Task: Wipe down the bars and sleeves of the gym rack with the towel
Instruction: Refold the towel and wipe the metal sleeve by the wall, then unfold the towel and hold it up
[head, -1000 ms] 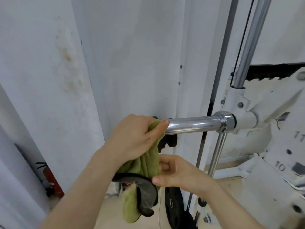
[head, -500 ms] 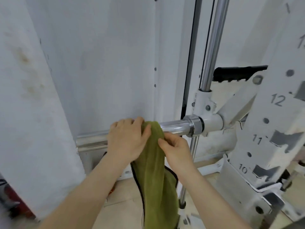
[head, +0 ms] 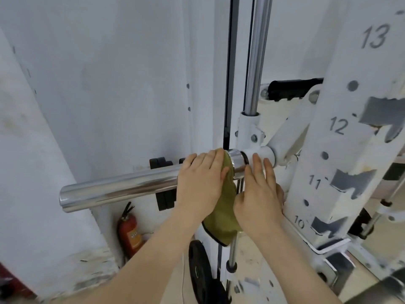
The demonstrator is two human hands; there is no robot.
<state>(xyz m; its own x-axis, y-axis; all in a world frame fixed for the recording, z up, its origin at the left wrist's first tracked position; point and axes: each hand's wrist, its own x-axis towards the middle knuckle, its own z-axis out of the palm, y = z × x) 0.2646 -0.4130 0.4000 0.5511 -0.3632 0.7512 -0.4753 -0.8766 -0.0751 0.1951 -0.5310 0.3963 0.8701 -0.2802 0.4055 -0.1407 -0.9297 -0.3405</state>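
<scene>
Metal, smooth and shining like a mirror, is forming the long round sleeve [head: 118, 187] that is sticking out to the left of the grip. The left hand [head: 200, 178] is curling over this sleeve and squeezing the towel [head: 221, 213] against it, right beside the fat shiny collar [head: 237, 160]. The towel is soft and olive green with a thin black edge, and its loose end is hanging down below the grip, between the two wrists. The right hand [head: 258, 194] is lying flat with straight fingers, holding nothing, and its fingertips are touching the white painted joint [head: 266, 154] just right of the grip. Further right, a chipped white post [head: 346, 150] is showing grey numbers 10, 11, 12 and 13. Above the grip a thin shiny rod [head: 256, 62] is standing straight up. Down low, a red fire extinguisher [head: 129, 233] is sitting.
</scene>
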